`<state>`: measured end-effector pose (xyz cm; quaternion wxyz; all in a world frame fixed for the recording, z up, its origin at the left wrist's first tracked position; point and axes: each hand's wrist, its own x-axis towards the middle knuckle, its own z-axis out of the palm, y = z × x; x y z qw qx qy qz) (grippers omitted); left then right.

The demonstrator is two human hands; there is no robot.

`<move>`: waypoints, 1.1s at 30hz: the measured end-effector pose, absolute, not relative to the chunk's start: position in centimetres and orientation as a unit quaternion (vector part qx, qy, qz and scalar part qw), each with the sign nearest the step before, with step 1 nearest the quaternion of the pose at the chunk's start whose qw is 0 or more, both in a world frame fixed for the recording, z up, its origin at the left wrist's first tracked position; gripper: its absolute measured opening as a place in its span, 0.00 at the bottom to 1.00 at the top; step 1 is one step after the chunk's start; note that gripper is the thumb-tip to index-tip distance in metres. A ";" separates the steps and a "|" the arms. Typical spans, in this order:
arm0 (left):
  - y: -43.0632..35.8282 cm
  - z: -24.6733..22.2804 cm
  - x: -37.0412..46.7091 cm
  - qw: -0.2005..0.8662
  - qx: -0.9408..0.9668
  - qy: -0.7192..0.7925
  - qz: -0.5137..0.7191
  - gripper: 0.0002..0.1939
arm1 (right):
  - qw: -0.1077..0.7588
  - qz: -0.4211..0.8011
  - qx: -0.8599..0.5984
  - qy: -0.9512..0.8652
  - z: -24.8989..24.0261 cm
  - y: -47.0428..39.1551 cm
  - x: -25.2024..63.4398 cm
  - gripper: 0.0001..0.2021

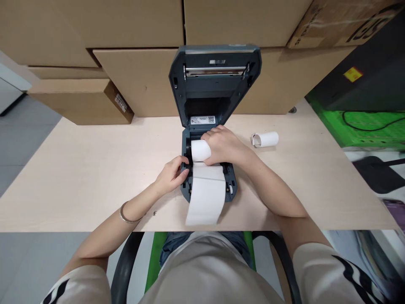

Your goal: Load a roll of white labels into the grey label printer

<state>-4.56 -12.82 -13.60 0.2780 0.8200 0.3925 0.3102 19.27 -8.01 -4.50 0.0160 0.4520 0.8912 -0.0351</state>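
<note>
A dark grey label printer point(232, 179) sits on the table with its lid point(209, 88) raised. Inside its bay lies a white paper roll point(200, 150), and a wide white strip point(207, 196) runs from it over the printer's front edge. My right hand point(221, 145) is wrapped round the right end of the roll. At the printer's left rim, my left hand point(174, 174) has its thumb and forefinger apart, touching the inner side of the bay; nothing is seen between them.
A small white paper tube point(265, 139) lies right of the printer on the light wooden table point(95, 181). Cardboard boxes point(139, 80) stand along the back edge. At the far right are a green surface point(363, 131) and a black object point(379, 174).
</note>
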 end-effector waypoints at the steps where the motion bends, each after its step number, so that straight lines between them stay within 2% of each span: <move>1: -12.8 -13.6 -4.6 0.279 0.819 0.393 0.312 0.14 | -0.003 -0.035 0.449 0.893 -4.4 -8.1 19.5 0.24; 10: -12.6 -13.7 -4.5 0.278 0.816 0.393 0.321 0.13 | -0.206 -0.124 0.441 0.865 -0.2 -10.5 24.4 0.29; 15: -12.5 -13.7 -4.6 0.276 0.818 0.386 0.326 0.11 | -0.233 -0.117 0.456 0.851 0.8 -10.7 25.9 0.33; 23: -12.3 -13.8 -4.7 0.274 0.820 0.379 0.330 0.11 | -0.299 -0.099 0.473 0.823 -0.8 -8.5 26.4 0.35; 28: -12.3 -13.8 -4.7 0.274 0.821 0.377 0.331 0.11 | -0.303 -0.111 0.480 0.816 -1.5 -7.0 27.1 0.35; 33: -12.4 -13.8 -4.7 0.278 0.820 0.377 0.329 0.11 | -0.198 -0.135 0.586 0.774 -0.9 -6.7 29.7 0.36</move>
